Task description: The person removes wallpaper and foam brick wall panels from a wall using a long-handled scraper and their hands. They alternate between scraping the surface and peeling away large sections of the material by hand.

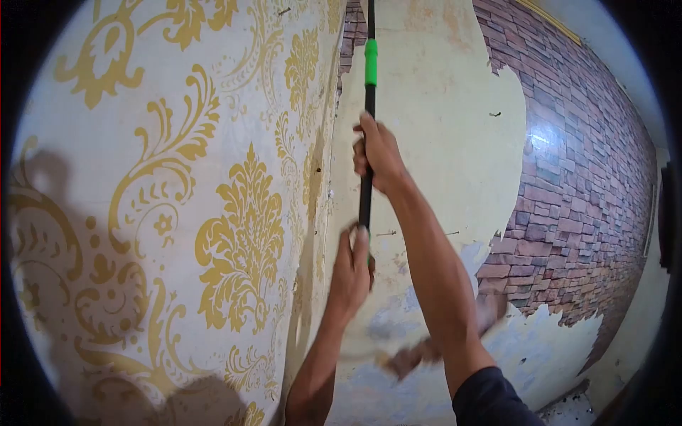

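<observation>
Peeling wallpapered wall (426, 128) | right hand (379, 153) fingers wrapped tight on pole (367, 106) | left hand (353, 266) fingers curled round its lower end

Both your arms are raised in front of you, right hand (379, 153) uppermost with fingers curled tight and forearm stretched long, left hand (353, 266) directly below it, likewise clenched, wrist held straight.

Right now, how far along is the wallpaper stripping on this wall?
Done: the middle stretch is bare plaster, paper gone. In hand: left hand low and right hand higher both grip the pole, which runs up out of view. Left: brick-pattern wallpaper on the right with a ragged edge, and gold floral wallpaper on the left.
</observation>
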Demonstrator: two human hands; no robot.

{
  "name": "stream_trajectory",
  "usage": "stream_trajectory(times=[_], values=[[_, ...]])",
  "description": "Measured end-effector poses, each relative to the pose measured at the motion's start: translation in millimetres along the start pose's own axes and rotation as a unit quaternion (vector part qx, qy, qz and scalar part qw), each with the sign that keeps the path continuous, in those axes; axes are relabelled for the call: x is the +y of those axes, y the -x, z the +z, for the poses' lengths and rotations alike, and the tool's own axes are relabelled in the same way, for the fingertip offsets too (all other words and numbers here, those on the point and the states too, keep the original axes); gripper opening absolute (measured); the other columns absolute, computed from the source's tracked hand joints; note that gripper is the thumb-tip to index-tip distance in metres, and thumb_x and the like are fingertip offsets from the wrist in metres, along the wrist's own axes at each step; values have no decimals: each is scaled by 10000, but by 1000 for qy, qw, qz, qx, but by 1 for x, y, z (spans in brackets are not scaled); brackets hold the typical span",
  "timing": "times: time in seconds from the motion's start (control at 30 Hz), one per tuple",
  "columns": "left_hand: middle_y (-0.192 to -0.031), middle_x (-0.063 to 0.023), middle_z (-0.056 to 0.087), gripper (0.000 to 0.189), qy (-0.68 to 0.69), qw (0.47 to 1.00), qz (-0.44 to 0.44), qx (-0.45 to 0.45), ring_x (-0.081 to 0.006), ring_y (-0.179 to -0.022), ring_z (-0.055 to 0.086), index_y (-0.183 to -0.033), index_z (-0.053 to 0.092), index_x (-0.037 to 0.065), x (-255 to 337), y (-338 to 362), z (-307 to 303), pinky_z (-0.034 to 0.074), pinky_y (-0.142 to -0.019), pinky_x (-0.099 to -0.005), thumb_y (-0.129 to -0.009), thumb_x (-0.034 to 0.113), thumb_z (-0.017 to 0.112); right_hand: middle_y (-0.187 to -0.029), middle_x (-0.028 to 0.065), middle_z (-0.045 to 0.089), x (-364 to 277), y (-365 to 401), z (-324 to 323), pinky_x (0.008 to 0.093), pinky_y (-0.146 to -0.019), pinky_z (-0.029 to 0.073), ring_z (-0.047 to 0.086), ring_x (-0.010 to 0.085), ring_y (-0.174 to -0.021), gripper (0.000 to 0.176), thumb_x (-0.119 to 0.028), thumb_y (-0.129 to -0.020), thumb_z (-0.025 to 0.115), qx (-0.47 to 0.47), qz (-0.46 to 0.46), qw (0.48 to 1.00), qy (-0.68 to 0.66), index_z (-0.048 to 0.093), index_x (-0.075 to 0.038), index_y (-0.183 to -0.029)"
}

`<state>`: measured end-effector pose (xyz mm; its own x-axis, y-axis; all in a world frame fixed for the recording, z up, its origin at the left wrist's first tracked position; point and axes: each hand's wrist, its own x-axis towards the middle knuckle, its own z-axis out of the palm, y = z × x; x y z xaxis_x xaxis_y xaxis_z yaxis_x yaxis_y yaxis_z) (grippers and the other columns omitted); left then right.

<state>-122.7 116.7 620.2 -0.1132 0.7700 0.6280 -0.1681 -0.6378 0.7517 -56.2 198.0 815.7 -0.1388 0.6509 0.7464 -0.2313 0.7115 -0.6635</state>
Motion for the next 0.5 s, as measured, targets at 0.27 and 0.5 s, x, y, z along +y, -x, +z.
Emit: stream_trajectory(times=[0.27,0.5], values=[[-971,-89,663,340,115,964,-182,-157,-135,-724,650,-1385,455,57,-204,182,38,498,-623,-281,-1154,305,428,-630,-19,442,105,229,-85,272,-393,362,426,80,-432,385,-416,-1109,525,129,74,985,87,569,-41,-1178],[-1066,-116,689,443,227,881,-313,-271,-169,-966,689,-1486,434,39,-250,286,76,542,-838,-317,-1144,318,476,-648,-25,469,105,341,-137,227,-411,375,430,54,-446,466,-383,-1140,458,162,138,959,188,502,-23,-1432]])
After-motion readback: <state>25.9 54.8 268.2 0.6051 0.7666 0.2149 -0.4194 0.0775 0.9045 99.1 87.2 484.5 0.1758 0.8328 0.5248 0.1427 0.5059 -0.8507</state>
